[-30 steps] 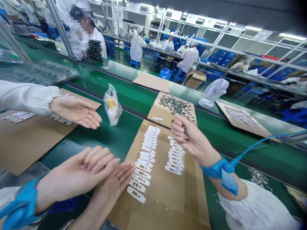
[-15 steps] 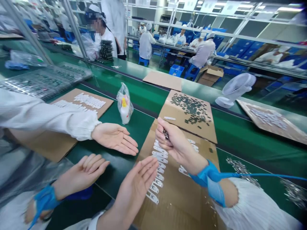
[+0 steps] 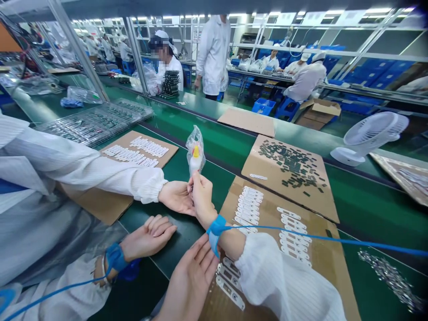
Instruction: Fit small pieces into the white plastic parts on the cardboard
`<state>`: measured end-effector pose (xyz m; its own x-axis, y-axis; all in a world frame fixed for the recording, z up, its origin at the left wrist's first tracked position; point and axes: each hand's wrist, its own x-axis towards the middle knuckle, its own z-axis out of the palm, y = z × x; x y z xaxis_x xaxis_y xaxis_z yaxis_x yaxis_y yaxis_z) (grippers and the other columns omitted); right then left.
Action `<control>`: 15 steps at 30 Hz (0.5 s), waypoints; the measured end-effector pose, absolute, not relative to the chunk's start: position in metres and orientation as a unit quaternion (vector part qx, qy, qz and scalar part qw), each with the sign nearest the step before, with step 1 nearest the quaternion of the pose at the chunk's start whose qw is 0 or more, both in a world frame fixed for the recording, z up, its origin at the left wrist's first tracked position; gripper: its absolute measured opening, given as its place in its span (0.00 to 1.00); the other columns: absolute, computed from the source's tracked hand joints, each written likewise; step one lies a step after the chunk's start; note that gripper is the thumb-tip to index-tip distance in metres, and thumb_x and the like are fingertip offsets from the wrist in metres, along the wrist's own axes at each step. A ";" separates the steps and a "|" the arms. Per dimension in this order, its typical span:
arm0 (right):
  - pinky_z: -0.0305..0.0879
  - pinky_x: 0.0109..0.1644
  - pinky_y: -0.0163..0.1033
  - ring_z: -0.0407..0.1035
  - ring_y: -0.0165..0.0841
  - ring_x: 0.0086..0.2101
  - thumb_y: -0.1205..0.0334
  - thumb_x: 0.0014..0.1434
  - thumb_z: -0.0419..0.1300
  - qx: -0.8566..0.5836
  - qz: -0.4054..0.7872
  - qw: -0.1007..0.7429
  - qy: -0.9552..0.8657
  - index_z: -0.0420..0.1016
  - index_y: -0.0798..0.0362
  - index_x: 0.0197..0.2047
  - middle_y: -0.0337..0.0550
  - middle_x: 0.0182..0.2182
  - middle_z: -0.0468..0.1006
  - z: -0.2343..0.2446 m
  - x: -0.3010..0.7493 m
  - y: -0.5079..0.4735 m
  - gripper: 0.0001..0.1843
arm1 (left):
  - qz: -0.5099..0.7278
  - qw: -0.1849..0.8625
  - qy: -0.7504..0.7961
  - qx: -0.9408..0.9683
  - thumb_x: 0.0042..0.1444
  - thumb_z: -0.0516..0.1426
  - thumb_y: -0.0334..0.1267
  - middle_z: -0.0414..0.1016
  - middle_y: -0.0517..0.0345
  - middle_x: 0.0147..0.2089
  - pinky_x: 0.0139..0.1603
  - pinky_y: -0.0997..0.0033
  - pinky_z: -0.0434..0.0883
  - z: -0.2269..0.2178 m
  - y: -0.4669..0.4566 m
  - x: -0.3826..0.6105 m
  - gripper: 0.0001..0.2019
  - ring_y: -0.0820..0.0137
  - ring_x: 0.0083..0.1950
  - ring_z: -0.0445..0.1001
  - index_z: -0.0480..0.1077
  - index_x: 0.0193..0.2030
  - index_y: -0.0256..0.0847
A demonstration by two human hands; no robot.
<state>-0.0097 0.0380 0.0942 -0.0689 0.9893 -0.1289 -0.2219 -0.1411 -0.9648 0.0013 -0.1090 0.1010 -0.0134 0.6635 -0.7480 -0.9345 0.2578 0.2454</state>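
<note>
**Hand status.** The person's right hand (image 3: 202, 196) is raised over the green conveyor belt (image 3: 374, 209), its fingertips (image 3: 193, 180) drawn together at the base of a clear plastic bag (image 3: 195, 142). Whether they pinch the bag or a small part cannot be determined, as the contact point is hidden. A blue anti-static wrist strap (image 3: 216, 229) circles the right wrist, and its blue cord (image 3: 301, 234) runs to the right across the work area. The left hand (image 3: 149, 238), also strapped, lies apart on the belt, with loosely curled fingers (image 3: 160, 225) and nothing visible in it.

**Adjacent hands.** A co-worker's hand (image 3: 176, 198), on a white-sleeved arm from the left, touches the right hand. A bare hand (image 3: 189, 281) lies open at the lower edge; its owner cannot be determined.

**Items.** The bag stands upright and contains a white bottle (image 3: 194, 164) with a yellow tip (image 3: 196, 152). Any print on it is too small to read. Rows of white punched strips (image 3: 249, 205) lie on a cardboard sheet (image 3: 267, 209) just below the right hand.
</note>
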 end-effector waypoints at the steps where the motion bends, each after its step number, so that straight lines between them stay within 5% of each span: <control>1: 0.50 0.19 0.32 0.51 0.24 0.15 0.38 0.54 0.55 -0.459 0.590 0.506 -0.430 0.58 0.50 0.16 0.30 0.11 0.57 0.091 -0.011 0.038 0.28 | 0.588 0.685 0.398 -0.163 0.64 0.48 0.27 0.74 0.40 0.53 0.64 0.59 0.63 0.100 -0.111 0.001 0.14 0.63 0.51 0.76 0.68 0.52 0.26; 11: 0.60 0.30 0.35 0.61 0.28 0.19 0.46 0.61 0.48 -0.414 0.524 0.469 -0.579 0.61 0.51 0.17 0.34 0.12 0.64 0.100 -0.011 0.037 0.26 | 0.600 0.728 0.324 -0.070 0.62 0.50 0.27 0.74 0.49 0.55 0.67 0.58 0.58 0.079 -0.127 -0.008 0.15 0.64 0.58 0.71 0.77 0.44 0.38; 15: 0.60 0.33 0.35 0.64 0.29 0.22 0.54 0.59 0.52 -0.356 0.496 0.423 -0.670 0.64 0.52 0.17 0.35 0.15 0.68 0.118 0.002 0.039 0.21 | 0.582 0.735 0.341 -0.066 0.62 0.50 0.28 0.76 0.47 0.52 0.67 0.57 0.59 0.086 -0.127 -0.008 0.14 0.62 0.57 0.72 0.78 0.43 0.37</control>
